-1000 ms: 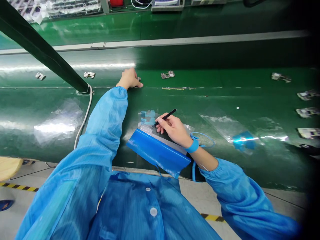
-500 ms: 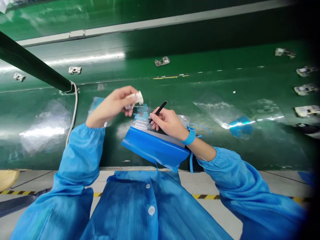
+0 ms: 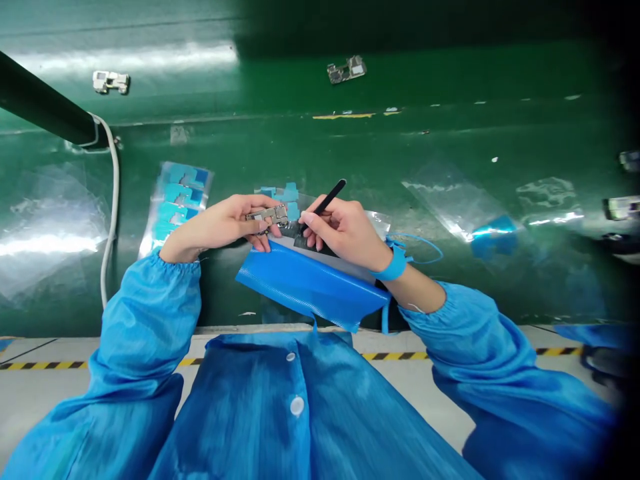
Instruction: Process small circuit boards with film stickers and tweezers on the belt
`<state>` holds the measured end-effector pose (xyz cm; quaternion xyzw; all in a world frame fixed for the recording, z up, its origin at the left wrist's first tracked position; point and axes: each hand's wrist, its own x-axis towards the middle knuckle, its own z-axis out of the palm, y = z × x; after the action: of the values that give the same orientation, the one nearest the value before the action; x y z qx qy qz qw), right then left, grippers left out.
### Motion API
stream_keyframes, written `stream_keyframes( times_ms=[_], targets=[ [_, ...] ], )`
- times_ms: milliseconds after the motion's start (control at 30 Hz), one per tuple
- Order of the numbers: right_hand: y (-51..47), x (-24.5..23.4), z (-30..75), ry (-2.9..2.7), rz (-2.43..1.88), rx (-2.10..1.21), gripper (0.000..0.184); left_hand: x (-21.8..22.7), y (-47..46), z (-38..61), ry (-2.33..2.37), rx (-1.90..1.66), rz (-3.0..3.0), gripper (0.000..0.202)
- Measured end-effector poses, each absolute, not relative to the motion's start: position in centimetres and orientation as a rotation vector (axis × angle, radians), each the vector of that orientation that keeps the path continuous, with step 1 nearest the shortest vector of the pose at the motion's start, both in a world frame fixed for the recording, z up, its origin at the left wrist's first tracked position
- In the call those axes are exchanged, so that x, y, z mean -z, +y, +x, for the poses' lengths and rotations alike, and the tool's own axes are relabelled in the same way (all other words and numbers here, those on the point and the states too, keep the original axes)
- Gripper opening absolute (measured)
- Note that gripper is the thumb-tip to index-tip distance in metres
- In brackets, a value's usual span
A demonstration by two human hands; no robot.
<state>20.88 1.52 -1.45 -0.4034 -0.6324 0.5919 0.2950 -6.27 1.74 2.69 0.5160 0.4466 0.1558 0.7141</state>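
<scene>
My left hand (image 3: 220, 225) pinches a small metal circuit part (image 3: 267, 215) between thumb and fingers, held flat just above the near end of a blue pad (image 3: 310, 287). Close beside it on the right, my right hand (image 3: 345, 230) grips black tweezers (image 3: 323, 202) like a pen, their tips pointing down toward the part. A sheet of blue stickers (image 3: 287, 197) lies right behind both hands on the green belt (image 3: 300, 147). A blue wrist strap (image 3: 395, 265) circles my right wrist.
Another sheet of blue stickers (image 3: 177, 200) lies left of my hands. More metal parts (image 3: 346, 70) (image 3: 111, 81) sit farther back on the belt. Clear plastic bags (image 3: 475, 213) lie to the right and far left. A dark bar (image 3: 40, 103) and white cable (image 3: 111, 200) cross at left.
My left hand reached to the far belt, picked up a metal part and brought it back next to the tweezers. My right hand stayed over the blue pad.
</scene>
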Motion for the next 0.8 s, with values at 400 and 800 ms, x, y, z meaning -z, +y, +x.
stream_keyframes(
  times_ms=[400,800],
  targets=[
    [2.0,1.3,21.0,-1.535,-1.024,-1.722,0.054,-3.8,1.5,-6.0,1.037,-0.381,1.032,0.034],
    [0.9,0.0,20.4,-1.345,-1.026,-1.555,0.064,-4.0,0.2,-2.9,1.067,-0.527,1.157,0.040]
  ],
)
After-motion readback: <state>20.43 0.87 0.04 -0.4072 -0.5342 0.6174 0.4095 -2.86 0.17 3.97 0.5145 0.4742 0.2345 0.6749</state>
